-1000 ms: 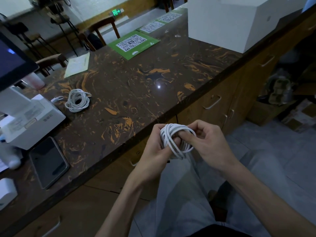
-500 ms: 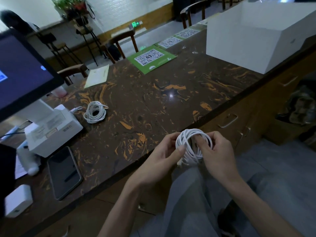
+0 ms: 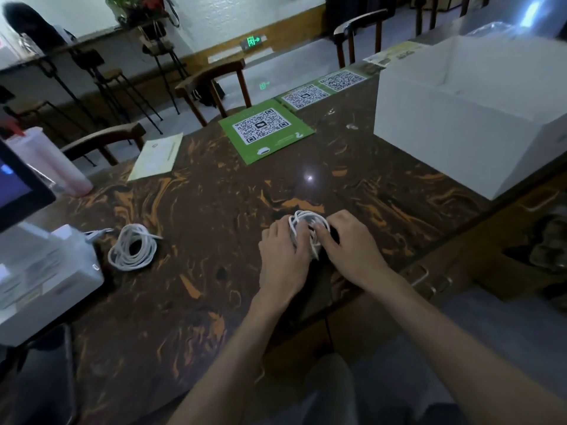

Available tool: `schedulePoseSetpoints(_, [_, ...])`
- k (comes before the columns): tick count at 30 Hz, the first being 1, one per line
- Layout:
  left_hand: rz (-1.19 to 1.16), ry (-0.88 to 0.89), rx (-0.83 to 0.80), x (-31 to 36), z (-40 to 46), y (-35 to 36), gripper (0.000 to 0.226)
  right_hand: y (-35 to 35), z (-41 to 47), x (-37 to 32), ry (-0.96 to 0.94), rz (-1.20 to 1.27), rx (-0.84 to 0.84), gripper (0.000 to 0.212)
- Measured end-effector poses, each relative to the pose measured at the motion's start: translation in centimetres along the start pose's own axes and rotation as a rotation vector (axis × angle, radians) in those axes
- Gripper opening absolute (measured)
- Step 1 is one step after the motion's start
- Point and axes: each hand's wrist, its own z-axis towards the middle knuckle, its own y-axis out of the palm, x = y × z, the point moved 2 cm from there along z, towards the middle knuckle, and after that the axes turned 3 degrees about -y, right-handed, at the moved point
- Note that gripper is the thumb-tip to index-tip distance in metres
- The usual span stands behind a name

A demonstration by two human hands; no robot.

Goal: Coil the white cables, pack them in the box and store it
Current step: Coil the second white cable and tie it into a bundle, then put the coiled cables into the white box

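The counter (image 3: 214, 302) stretches out in front of me, dark stone with orange veins. Far right on it stands the white box (image 3: 460, 133), its top open. At my far left sits a white printer (image 3: 46, 277) under a dark screen (image 3: 15, 191), with a phone (image 3: 46, 372) lying near the counter's front edge below it. A green QR card (image 3: 266, 130) lies toward the back edge, a pale paper (image 3: 156, 156) to its left.

Just right of the printer, one coil (image 3: 132, 251) of white cable lies flat on the counter, loops a bit loose, well apart from my hands.

A second coil (image 3: 308, 223) is down on the counter near the front edge, between my hands. My left hand (image 3: 283, 253) curls round its left side, my right hand (image 3: 348, 243) round its right, fingers of both gripping the loops.
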Motion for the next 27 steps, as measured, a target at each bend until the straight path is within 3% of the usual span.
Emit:
schedulePoseSetpoints(4, [-0.048, 0.070, -0.011, 0.2, 3.6, 0.8, 0.040, -0.2, 2.3, 0.1, 0.081, -0.004, 0.032, 0.032])
schedulePoseSetpoints(7, [-0.113, 0.103, -0.058, 1.0, 5.5, 0.8, 0.025, -0.3, 3.7, 0.1, 0.122, 0.030, 0.016, 0.050])
schedulePoseSetpoints(12, [-0.172, 0.173, -0.164, 1.2, 5.1, 0.6, 0.054, -0.4, 4.0, 0.6, 0.071, -0.014, -0.104, 0.062])
schedulePoseSetpoints(15, [-0.189, 0.187, -0.186, 1.8, 5.2, 0.5, 0.049, -0.6, 3.8, 0.8, 0.084, 0.066, -0.093, 0.051])
schedulePoseSetpoints(19, [-0.223, 0.169, -0.120, 2.1, 5.8, 0.6, 0.038, -0.8, 4.1, 1.4, 0.185, 0.294, 0.052, 0.021])
schedulePoseSetpoints(25, [-0.281, 0.084, -0.093, 5.2, 6.6, 1.1, 0.034, -2.9, 4.5, 1.2, 0.373, 0.443, 0.160, 0.013])
schedulePoseSetpoints(27, [-0.359, 0.088, -0.049, 7.6, 8.3, 1.0, 0.034, -6.2, 6.2, 0.7, 0.349, 0.433, 0.202, 0.015])
